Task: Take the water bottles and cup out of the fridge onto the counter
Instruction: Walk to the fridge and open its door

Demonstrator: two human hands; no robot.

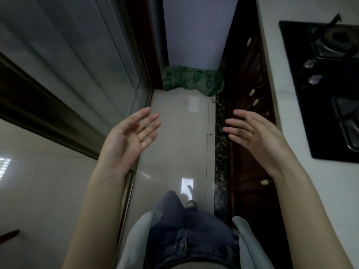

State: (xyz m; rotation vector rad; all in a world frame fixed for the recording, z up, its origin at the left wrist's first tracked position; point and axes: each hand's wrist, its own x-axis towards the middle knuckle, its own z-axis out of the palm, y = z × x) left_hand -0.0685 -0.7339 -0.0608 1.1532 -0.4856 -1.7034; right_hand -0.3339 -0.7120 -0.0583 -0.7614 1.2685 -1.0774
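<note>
Water bottles and the cup are nowhere in sight; they are presumably inside the fridge (196, 33), whose pale closed front stands at the far end of the narrow aisle, straight ahead of the person. Both hands are raised in front of the body, empty. The left hand (129, 140) is spread open with the palm turned up and inward, fingers loosely extended toward the fridge. The right hand (256, 136) faces it, fingers slightly curled, gripping nothing. The two hands are well apart, with the tiled floor (180, 136) showing between them, and about equally far from the fridge front, so neither has a clear advantage for reaching it.

A crumpled green cloth (192, 80) lies on the floor against the foot of the fridge. On the left runs a glass sliding door (68, 55) with a dark frame. On the right a white table (279, 80) runs along the aisle above dark wooden cabinet fronts (250, 105), and a black gas hob (328, 84) is set into it. The bare stretch of table near the hob looks like the likely landing place. Nothing blocks the aisle except the cloth; the door must be opened first, and no handle can be made out
</note>
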